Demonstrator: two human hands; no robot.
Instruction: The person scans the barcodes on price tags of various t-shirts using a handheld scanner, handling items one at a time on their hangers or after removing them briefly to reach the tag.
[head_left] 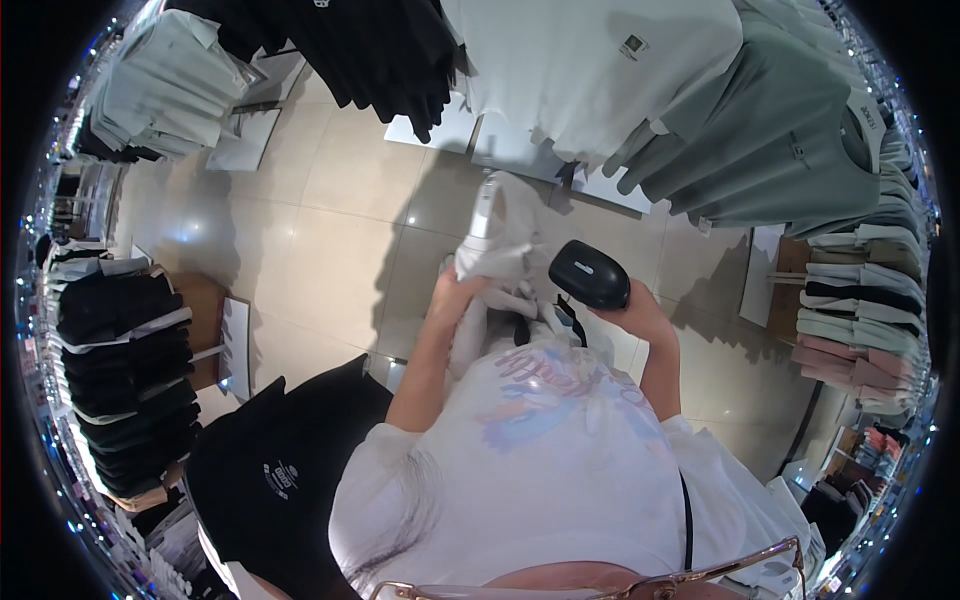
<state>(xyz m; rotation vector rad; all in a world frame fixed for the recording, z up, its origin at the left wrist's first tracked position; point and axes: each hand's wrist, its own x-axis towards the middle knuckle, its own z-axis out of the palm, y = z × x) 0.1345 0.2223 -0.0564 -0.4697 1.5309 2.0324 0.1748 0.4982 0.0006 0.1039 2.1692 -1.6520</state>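
My left hand (pixel 462 297) is closed on a bunched white garment (pixel 510 250) in front of my body. A pale, narrow strip (pixel 486 208) stands up at the garment's upper left; I cannot tell what it is. Held just right of the garment, in my closed right hand (pixel 640 318), is a black rounded handheld device (pixel 590 275) with a smooth oval top. My fingers hide its lower part. A small dark thing (pixel 572 318) shows below the device, partly covered.
White (pixel 590 70) and grey-green T-shirts (pixel 770 140) hang ahead, beside black ones (pixel 370 50). Racks of dark clothes (pixel 125 340) stand left, and folded-looking coloured garments (pixel 865 310) hang right. A black T-shirt (pixel 290 490) is close at my left. Pale tiles (pixel 330 240) cover the floor.
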